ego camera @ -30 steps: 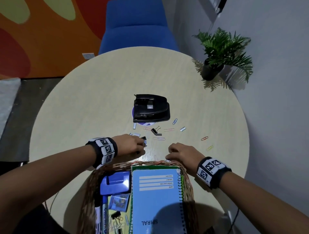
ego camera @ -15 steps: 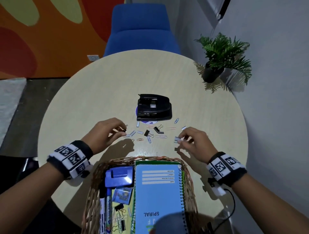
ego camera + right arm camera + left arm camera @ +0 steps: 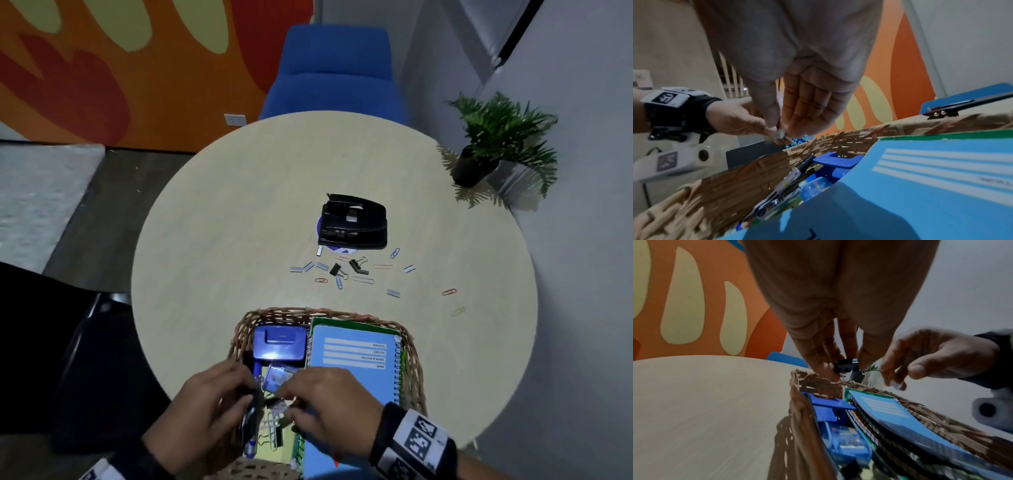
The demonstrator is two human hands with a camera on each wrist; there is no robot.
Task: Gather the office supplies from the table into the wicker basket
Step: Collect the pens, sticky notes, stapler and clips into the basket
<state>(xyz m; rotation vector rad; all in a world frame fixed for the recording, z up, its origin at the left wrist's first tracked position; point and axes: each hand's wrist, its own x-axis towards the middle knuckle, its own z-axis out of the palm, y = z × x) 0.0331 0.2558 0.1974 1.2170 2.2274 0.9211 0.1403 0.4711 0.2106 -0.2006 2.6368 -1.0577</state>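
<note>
Left hand [image 3: 202, 407]: above wicker basket [image 3: 416, 363], fingers pinching a black binder clip [image 3: 845, 365] | Right hand [image 3: 329, 407]: above basket, fingers pinching a small pale item, identity unclear | Loose clips and staples [image 3: 346, 270]: on surface beyond basket, near hole punch [image 3: 354, 221]

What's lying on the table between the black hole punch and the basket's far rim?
Head view: below the hole punch, scattered paper clips, binder clips and staple strips, then bare table before the wicker basket.
</note>
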